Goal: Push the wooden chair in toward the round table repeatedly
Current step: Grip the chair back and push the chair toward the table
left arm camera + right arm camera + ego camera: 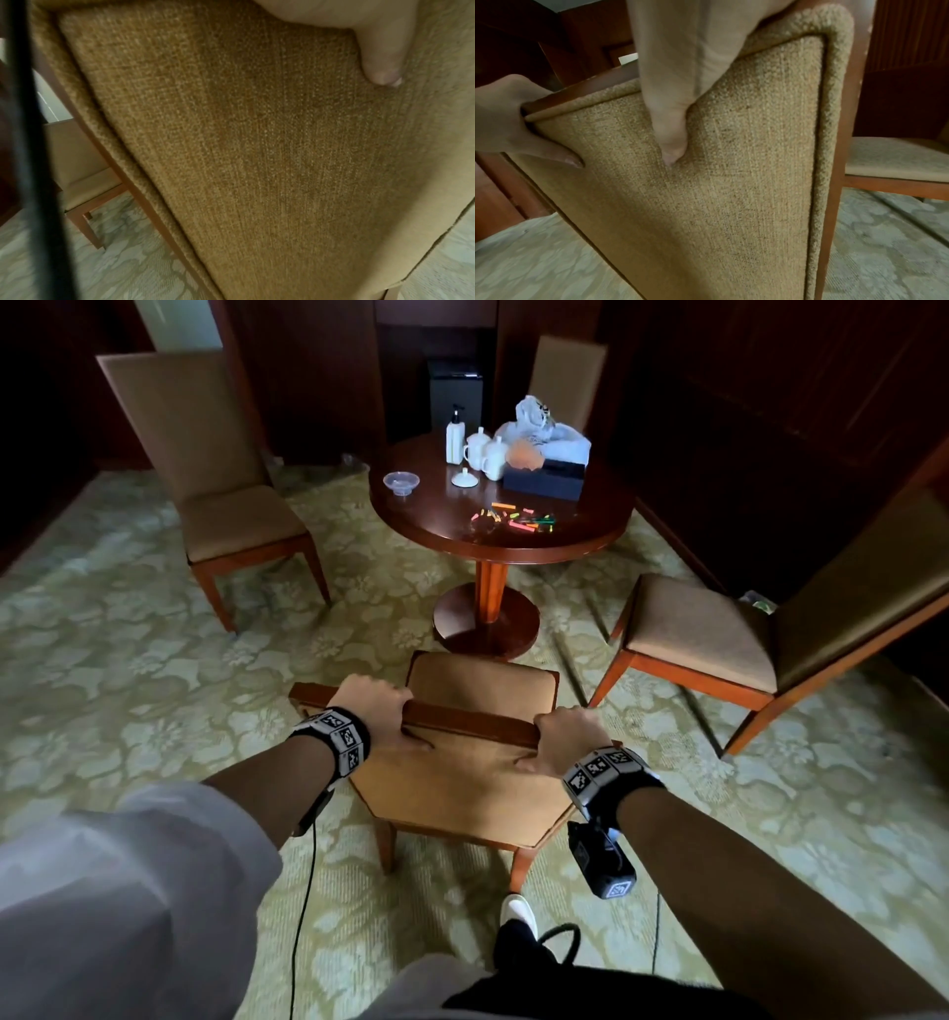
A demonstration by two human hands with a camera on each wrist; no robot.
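The wooden chair [477, 690] with tan upholstery stands right in front of me, its seat facing the round dark table [500, 526]. The seat's front edge lies near the table's pedestal base [485, 621]. My left hand [372, 698] grips the left part of the chair's top rail [470, 719], thumb pressed on the fabric back [257, 162]. My right hand [565, 737] grips the rail's right part, and its thumb [671, 142] presses the backrest fabric [731, 182]. In the right wrist view my left hand [513, 125] shows at the rail's other side.
Three more matching chairs stand around the table: one at left [226, 505], one at right [744, 634], one behind [567, 377]. The tabletop holds a pump bottle [454, 436], white cups [482, 449], a black box [544, 477] and several coloured bits [516, 516]. Patterned carpet [128, 660] covers the floor.
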